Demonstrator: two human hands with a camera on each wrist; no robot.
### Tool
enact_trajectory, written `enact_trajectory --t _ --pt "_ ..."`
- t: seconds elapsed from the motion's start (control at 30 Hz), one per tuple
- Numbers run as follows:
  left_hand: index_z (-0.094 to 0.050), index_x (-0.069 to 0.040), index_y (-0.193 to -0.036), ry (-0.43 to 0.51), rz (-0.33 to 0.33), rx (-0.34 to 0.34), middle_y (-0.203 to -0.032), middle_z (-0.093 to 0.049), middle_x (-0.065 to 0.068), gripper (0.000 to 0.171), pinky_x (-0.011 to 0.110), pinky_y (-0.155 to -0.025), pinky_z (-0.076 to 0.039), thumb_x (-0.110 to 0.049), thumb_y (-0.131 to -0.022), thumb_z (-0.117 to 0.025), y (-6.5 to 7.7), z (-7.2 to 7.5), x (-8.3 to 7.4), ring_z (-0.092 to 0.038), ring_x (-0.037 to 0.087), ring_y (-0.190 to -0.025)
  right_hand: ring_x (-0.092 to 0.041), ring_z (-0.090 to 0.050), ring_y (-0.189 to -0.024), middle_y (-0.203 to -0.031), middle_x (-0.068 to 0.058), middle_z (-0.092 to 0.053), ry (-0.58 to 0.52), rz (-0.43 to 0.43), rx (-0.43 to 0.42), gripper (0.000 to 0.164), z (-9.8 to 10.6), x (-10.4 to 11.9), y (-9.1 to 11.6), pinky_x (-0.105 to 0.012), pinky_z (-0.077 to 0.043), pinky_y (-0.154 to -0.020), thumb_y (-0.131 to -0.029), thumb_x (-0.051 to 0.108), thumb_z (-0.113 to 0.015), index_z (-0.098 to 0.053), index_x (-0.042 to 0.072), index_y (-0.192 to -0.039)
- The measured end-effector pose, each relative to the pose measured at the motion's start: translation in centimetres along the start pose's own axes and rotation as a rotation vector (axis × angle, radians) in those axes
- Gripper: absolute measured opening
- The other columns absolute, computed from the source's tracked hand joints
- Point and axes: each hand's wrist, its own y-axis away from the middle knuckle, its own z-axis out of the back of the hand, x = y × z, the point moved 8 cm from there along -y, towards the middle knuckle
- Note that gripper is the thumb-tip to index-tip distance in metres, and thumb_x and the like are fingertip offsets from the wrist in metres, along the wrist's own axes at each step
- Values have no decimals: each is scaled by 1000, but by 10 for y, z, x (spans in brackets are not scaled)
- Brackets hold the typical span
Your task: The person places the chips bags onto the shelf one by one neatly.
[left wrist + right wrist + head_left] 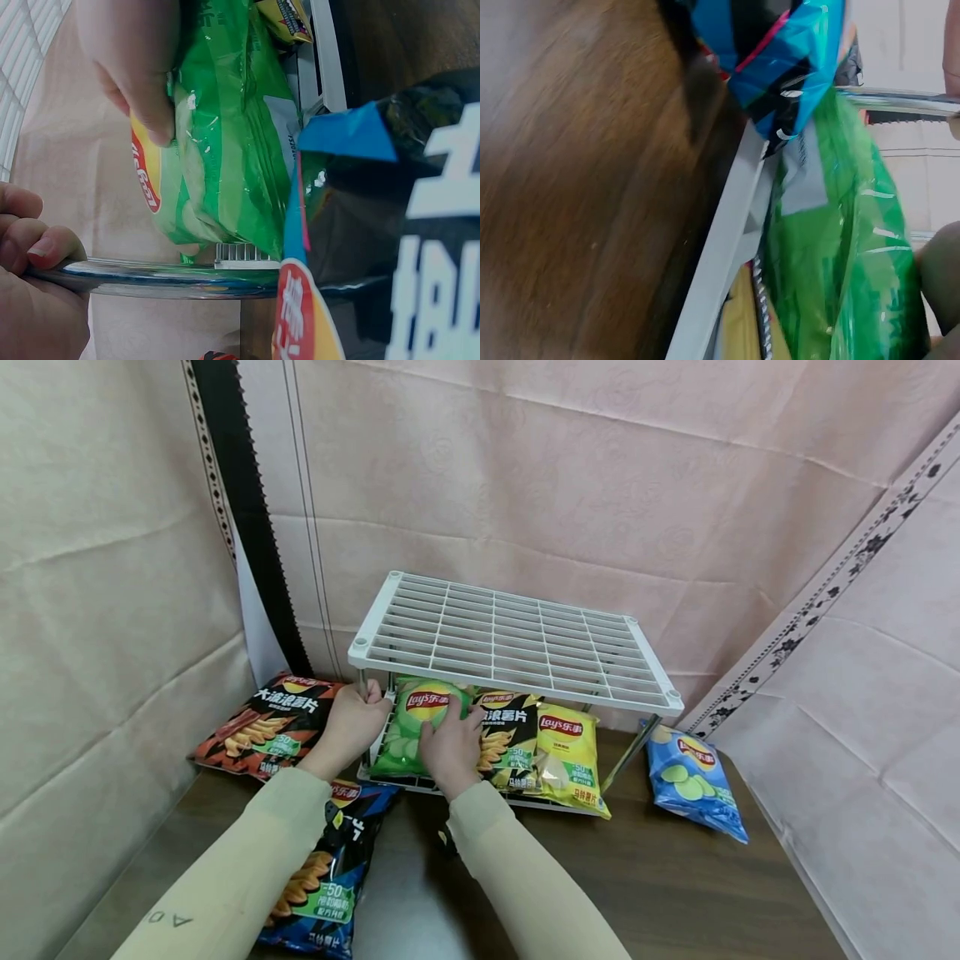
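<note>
My left hand (356, 729) grips the front-left metal post (172, 279) of a white two-tier rack (372, 625), with its fingers curled round the post in the left wrist view. My right hand (452, 748) rests on the front of a green bag of chips (400, 747), fingers laid over it. That green bag stands upright at the left end of the lower shelf (718, 255). Beside it on the same shelf are a black bag of chips (517, 727) and a yellow bag of chips (567, 752).
A red-and-black chip bag (281, 718) lies left of the rack, by the cloth wall. Near my left forearm, a blue-and-black chip bag (330, 868) lies on the wooden table (675, 885). To the right of the rack is a light-blue chip bag (693, 783).
</note>
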Motion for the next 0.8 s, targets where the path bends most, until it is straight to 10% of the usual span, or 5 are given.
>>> enact_trajectory --t 0.3,0.8 --pt "-29 -10 -67 0 -8 -1 -58 -19 0 31 31 -49 -24 -10 -89 -51 0 -2 -1 -21 18 -50 -39 -41 -118 -145 -23 -17 -17 -7 129 71 -2 -10 4 -43 -48 -70 -93 41 -60 -26 21 -152" --pt "-29 -8 -69 8 -13 26 -57 -19 -1 31 32 -48 -24 -11 -92 -49 1 -1 0 -20 18 -49 -18 -52 -71 -146 -18 -24 -164 172 238 76 76 -31 41 -34 -45 -59 -93 38 -61 -18 22 -154"
